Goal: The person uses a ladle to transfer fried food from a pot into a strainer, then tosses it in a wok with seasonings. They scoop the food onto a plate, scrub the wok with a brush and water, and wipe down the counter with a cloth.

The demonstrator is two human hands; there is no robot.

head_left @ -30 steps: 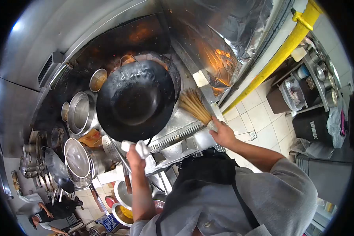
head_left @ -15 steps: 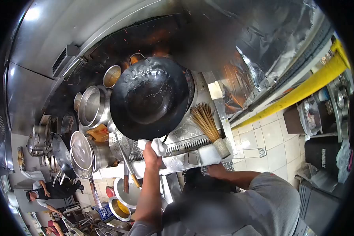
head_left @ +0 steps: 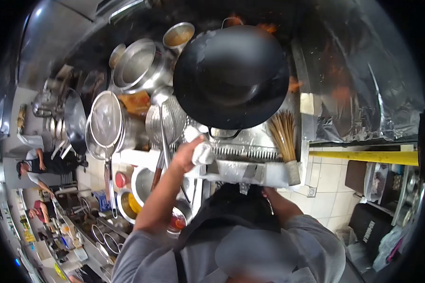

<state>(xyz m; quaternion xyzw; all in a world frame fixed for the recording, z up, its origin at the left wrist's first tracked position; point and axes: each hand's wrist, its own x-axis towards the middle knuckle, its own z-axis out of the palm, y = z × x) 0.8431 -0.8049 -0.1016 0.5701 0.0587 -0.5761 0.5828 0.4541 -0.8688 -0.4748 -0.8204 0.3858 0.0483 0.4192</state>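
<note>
My left hand (head_left: 189, 153) is closed around a folded white cloth (head_left: 203, 152), just left of the near loop handle of a large black wok (head_left: 231, 111). A small gap separates the cloth from that handle (head_left: 224, 134). The wok sits over the burner with orange flames at its far and right sides, and its inside is dark and partly blurred. My right hand (head_left: 267, 191) is low at the stove's front edge, its fingers hidden. Above it, a bamboo wok brush (head_left: 284, 141) leans with its bristles up toward the wok.
Left of the wok are a perforated skimmer (head_left: 163, 120), a mesh strainer (head_left: 106, 118), metal pots (head_left: 141, 66) and a small bowl of brownish liquid (head_left: 178, 35). A yellow bar (head_left: 363, 157) runs along the right. Co-workers (head_left: 45, 162) stand at the far left.
My view has turned, so the wok appears farther up and right. My left hand and cloth have come off the wok's near edge to beside its handle. My right hand has dropped further from sight.
</note>
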